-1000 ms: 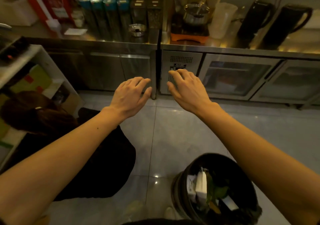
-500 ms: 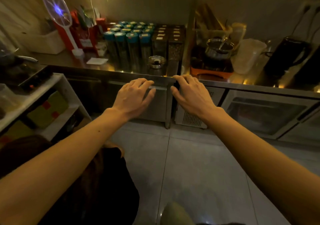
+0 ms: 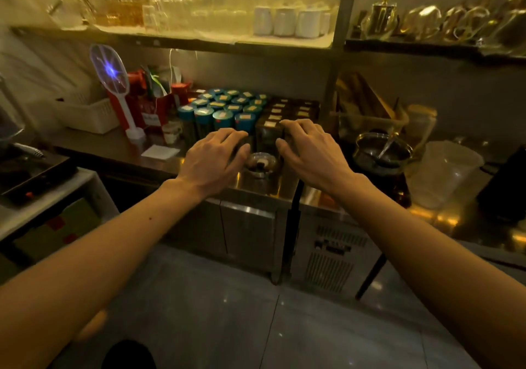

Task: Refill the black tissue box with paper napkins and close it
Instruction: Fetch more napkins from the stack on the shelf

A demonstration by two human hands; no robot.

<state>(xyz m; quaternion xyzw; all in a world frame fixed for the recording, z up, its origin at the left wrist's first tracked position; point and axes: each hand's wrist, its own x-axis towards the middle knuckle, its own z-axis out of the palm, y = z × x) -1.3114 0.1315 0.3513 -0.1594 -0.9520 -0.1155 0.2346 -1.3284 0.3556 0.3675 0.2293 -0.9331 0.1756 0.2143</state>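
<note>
I see no black tissue box and no pack of napkins in this view. My left hand (image 3: pixel 216 159) and my right hand (image 3: pixel 310 152) are stretched out side by side, palms down, fingers loosely spread, over the front of a steel counter (image 3: pixel 113 143). Both hold nothing. A small metal cup (image 3: pixel 260 166) sits on the counter between them. A single white paper square (image 3: pixel 160 151) lies on the counter left of my left hand.
Behind my hands stand several blue-lidded tins (image 3: pixel 222 109) and dark jars (image 3: pixel 287 112). A bug-zapper racket (image 3: pixel 109 69), a white basket (image 3: pixel 88 115), a glass pot (image 3: pixel 381 152) and a plastic jug (image 3: pixel 447 169) crowd the counter. Shelves above hold glasses and white mugs (image 3: pixel 290 21).
The view has tilted up from the floor and bin to the counter and shelves. Both hands stay together, empty, and now hover over the counter edge instead of in front of the cabinets.
</note>
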